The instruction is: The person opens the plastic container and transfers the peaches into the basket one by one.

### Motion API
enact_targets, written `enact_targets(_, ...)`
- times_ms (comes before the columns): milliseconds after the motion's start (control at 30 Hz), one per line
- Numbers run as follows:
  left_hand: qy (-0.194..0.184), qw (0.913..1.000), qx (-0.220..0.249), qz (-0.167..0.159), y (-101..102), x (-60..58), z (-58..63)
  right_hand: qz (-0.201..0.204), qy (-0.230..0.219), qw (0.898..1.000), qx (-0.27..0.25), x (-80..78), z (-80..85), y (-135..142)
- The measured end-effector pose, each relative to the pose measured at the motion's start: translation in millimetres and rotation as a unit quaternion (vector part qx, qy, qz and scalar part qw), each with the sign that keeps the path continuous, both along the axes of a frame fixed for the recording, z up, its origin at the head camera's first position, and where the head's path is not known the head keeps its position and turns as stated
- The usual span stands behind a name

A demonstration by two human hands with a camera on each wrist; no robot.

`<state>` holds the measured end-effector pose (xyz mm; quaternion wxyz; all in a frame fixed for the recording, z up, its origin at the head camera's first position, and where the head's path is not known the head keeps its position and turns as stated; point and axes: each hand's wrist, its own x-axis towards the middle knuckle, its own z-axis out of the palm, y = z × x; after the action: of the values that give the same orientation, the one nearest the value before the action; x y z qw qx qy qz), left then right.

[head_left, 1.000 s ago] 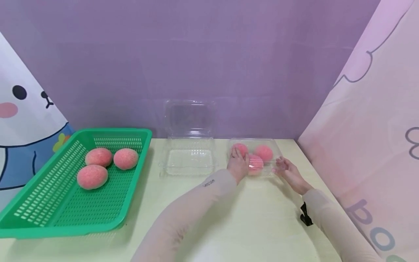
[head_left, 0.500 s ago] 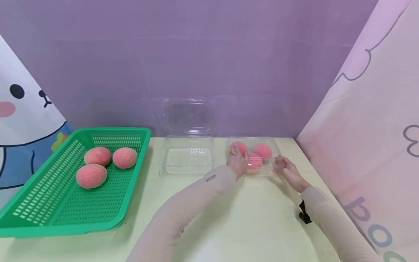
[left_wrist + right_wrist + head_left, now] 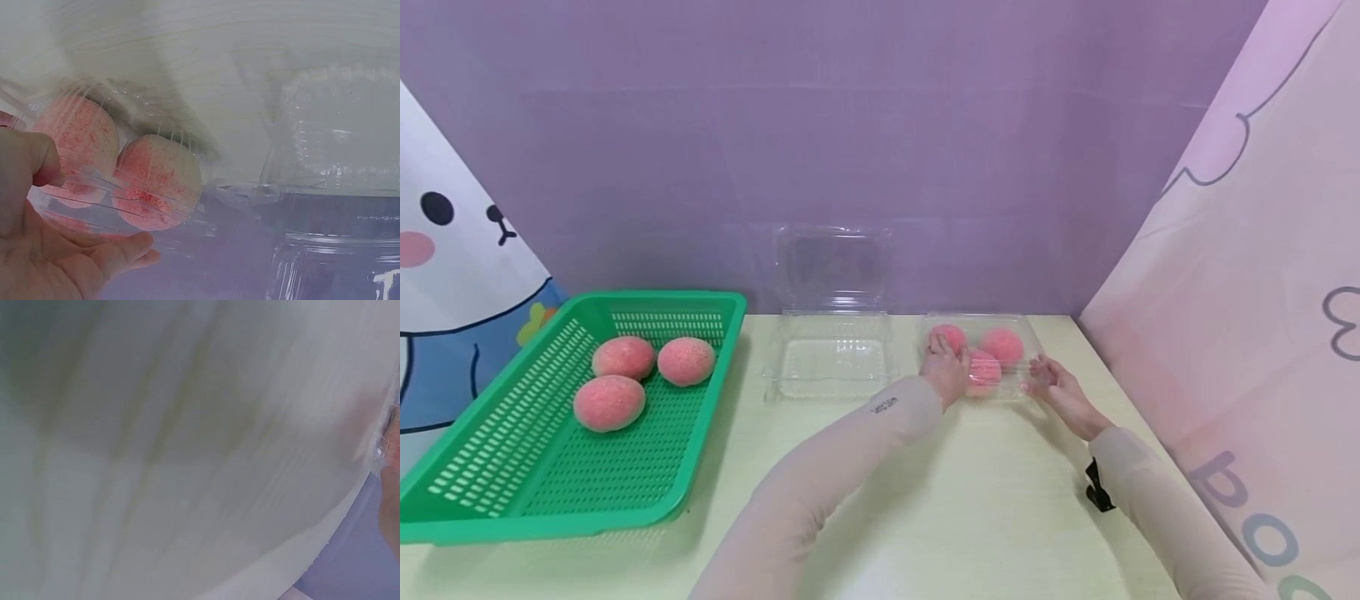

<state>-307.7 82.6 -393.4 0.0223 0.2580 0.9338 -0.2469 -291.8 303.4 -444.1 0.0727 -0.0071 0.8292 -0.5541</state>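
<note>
A clear plastic clamshell container [image 3: 976, 323], lid down, stands at the back right with three pink peaches [image 3: 1002, 347] inside. My left hand [image 3: 946, 377] grips its front left part; in the left wrist view the thumb bends over the front side while the fingers [image 3: 122, 255] stretch along the lid. Two of the peaches [image 3: 156, 181] show through the plastic there. At the front right corner my right hand [image 3: 1063, 398] holds the container's edge between thumb and fingers. Only a sliver of that hand [image 3: 391, 509] enters the right wrist view.
Left of the held container stands a second clear clamshell [image 3: 831, 390], its lid raised against the purple curtain [image 3: 850, 125]. A green slatted basket [image 3: 681, 492] with three peaches [image 3: 610, 403] sits on the left of the pale table [image 3: 970, 508]. Printed cloths hang at both sides.
</note>
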Motion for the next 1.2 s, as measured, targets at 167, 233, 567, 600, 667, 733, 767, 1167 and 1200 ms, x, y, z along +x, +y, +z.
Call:
enact_targets(167,-0.006,0.9999,-0.008,-0.002,0,-1.6,0.8,0.001,0.002,1.0,0.009,2.2,0.8,-1)
enact_targets(233,-0.005,1.0,-0.006,0.0,-1,-2.0,1.1,0.002,0.001,1.0,0.005,2.5,1.4,-2)
enact_targets(567,0.0,0.9998,0.019,0.012,1,-2.0,-0.4,0.007,-0.002,1.0,-0.005,2.8,2.6,-1)
enact_targets(600,0.001,0.9998,0.016,0.012,2,-2.2,-0.6,0.008,-0.001,1.0,-0.005,2.7,2.5,-1)
enact_targets(667,0.001,0.9998,0.012,0.013,2,-2.6,-0.5,0.008,0.001,1.0,-0.001,2.5,2.4,0)
enact_targets(733,0.0,0.9999,0.009,0.013,2,-2.9,0.0,0.009,0.003,1.0,-0.001,2.3,2.3,0)
enact_targets(767,-0.001,0.9999,0.006,0.011,2,-3.0,0.5,0.009,0.002,1.0,-0.004,2.2,2.3,0)
enact_targets(1167,-0.035,0.9984,0.036,-0.026,-4,-4.1,20.2,0.003,0.002,1.0,0.003,1.1,2.3,0)
enact_targets(1200,-0.031,0.9985,0.034,-0.03,-6,-3.3,19.4,0.004,0.003,1.0,0.003,1.4,2.3,0)
